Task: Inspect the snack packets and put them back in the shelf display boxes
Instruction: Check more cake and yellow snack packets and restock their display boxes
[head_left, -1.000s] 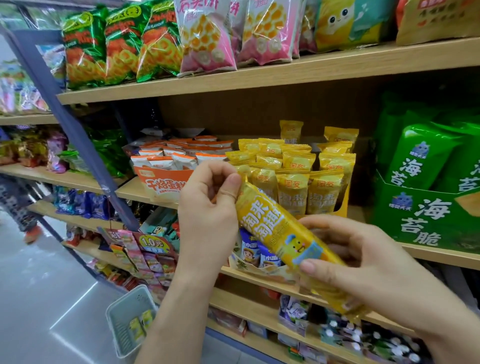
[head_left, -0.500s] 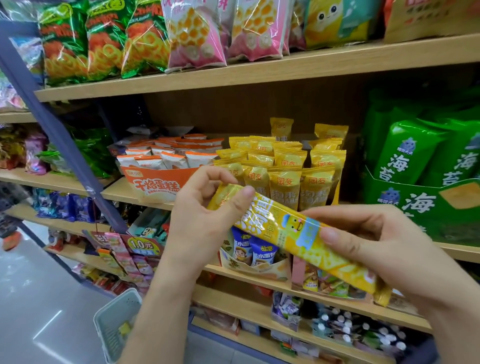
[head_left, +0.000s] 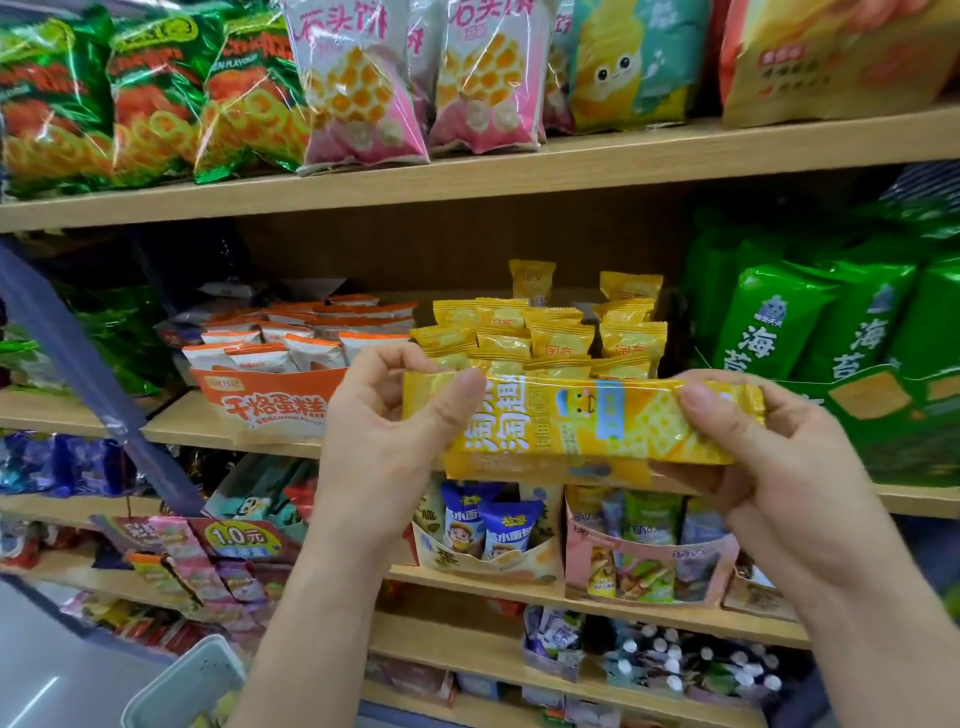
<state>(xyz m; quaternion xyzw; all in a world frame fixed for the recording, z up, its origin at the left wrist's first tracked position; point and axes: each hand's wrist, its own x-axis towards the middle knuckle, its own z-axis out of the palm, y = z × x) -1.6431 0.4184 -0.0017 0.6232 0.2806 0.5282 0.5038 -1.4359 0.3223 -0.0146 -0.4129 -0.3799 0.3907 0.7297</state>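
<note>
A long yellow cracker packet (head_left: 576, 423) lies level in front of the middle shelf, held at both ends. My left hand (head_left: 387, 441) grips its left end, thumb on the front. My right hand (head_left: 769, 467) grips its right end the same way. Directly behind the packet stands a display box of small yellow packets (head_left: 545, 335), its lower part hidden by the packet. To its left is an orange display box (head_left: 270, 402) with white-and-orange packets.
Green seaweed packs in a green box (head_left: 841, 338) fill the right of the middle shelf. Large crisp bags (head_left: 353, 88) line the upper shelf. Lower shelves carry more display boxes (head_left: 488, 540). A pale basket (head_left: 182, 686) sits on the floor, lower left.
The packet has turned from slanting down to the right to lying level, and has risen. My right hand came up with its end; my left hand holds the other end.
</note>
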